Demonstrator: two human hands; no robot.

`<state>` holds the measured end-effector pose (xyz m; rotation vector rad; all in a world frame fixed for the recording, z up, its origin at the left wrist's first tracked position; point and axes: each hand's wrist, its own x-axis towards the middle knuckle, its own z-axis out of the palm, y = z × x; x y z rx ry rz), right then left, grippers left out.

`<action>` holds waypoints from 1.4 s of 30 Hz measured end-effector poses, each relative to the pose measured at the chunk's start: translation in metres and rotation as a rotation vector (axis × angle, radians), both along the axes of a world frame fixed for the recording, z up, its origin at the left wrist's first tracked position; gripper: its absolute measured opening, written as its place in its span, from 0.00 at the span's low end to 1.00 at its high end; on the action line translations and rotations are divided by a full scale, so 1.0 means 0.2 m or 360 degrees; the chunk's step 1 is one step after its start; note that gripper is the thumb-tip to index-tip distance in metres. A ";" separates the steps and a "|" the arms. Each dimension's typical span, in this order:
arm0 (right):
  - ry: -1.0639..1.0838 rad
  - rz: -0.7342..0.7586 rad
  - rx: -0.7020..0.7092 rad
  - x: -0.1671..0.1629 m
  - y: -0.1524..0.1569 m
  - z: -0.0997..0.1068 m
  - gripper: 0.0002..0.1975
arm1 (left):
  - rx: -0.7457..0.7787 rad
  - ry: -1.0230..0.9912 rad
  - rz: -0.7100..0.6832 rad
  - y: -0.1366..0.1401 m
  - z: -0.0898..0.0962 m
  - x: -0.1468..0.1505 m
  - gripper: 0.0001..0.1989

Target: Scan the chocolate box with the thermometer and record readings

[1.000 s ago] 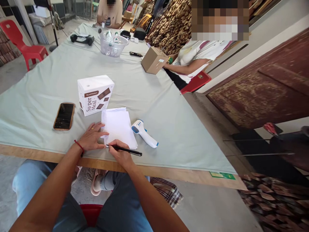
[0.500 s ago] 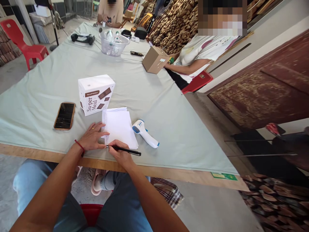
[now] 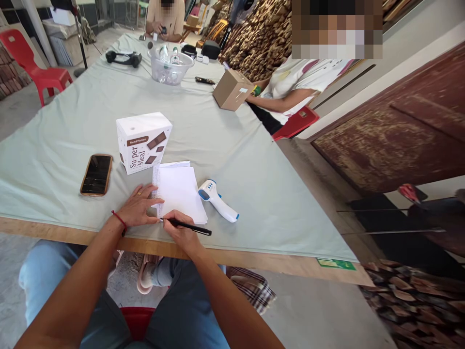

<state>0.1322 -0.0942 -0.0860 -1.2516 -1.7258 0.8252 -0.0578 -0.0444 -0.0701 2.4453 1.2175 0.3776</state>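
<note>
White sheets of paper [image 3: 179, 191] lie near the front edge of the table, with a strip of writing down their left side. My left hand [image 3: 140, 207] rests on that left side, fingers spread. A black pen [image 3: 192, 226] is gripped in my right hand [image 3: 181, 232], its tip at the lower left corner of the paper. Right of the paper lies a white and blue infrared thermometer [image 3: 219, 200]. A white "Super Meal" box [image 3: 143, 143] stands just behind the sheets. Farther left, a smartphone [image 3: 96, 175] in an orange-brown case lies screen up.
A clear plastic basin [image 3: 170, 70] with bottles stands farther back, near a dark remote [image 3: 205, 80]. At the right edge a seated person [image 3: 290, 92] is beside a cardboard box [image 3: 232, 89]. Another person [image 3: 165, 22] sits at the far end. A red chair [image 3: 36, 65] stands left.
Almost nothing differs. The pen and both hands stay in the same place at the paper; the whole view has shifted very slightly.
</note>
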 end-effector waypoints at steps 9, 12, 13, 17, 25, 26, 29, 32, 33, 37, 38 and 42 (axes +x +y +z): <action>0.0007 -0.0006 -0.0028 0.00 0.00 0.02 0.07 | -0.0019 0.0012 0.0010 0.00 0.01 0.00 0.29; 0.0046 -0.0068 -0.0028 0.00 0.00 0.02 0.07 | -0.0026 0.0010 0.0014 0.00 0.01 0.00 0.29; 0.0058 -0.0097 -0.0030 0.00 0.00 0.02 0.07 | -0.0030 0.0005 0.0014 0.00 0.01 0.00 0.29; 0.0065 -0.0122 -0.0062 0.00 -0.01 0.02 0.07 | -0.0041 -0.0017 0.0012 0.00 0.00 0.00 0.30; 0.0017 -0.0108 -0.0071 0.00 -0.01 0.01 0.07 | -0.0043 -0.0042 0.0017 0.00 0.00 0.00 0.29; 0.0008 -0.0105 -0.0074 0.00 -0.01 0.01 0.07 | -0.0046 -0.0044 0.0015 0.00 0.00 0.00 0.29; -0.0014 -0.0095 -0.0065 0.00 -0.01 0.01 0.07 | -0.0049 -0.0040 0.0014 0.00 0.01 0.00 0.29; -0.0023 -0.0098 -0.0065 0.00 -0.01 0.01 0.07 | -0.0050 -0.0022 0.0017 0.00 0.01 0.00 0.29; -0.0021 -0.0099 -0.0070 0.00 -0.01 0.01 0.07 | -0.0049 -0.0019 0.0018 0.00 0.01 0.00 0.29; 0.0004 -0.0102 -0.0076 0.00 0.00 0.00 0.06 | -0.0035 -0.0015 0.0020 0.00 0.01 0.00 0.29; 0.0013 -0.0102 -0.0075 0.00 0.00 0.00 0.06 | -0.0040 -0.0011 0.0022 0.00 0.01 0.00 0.29; 0.0054 -0.0186 0.0008 0.00 -0.01 0.00 0.06 | -0.0060 -0.0029 0.0036 0.00 0.01 0.00 0.29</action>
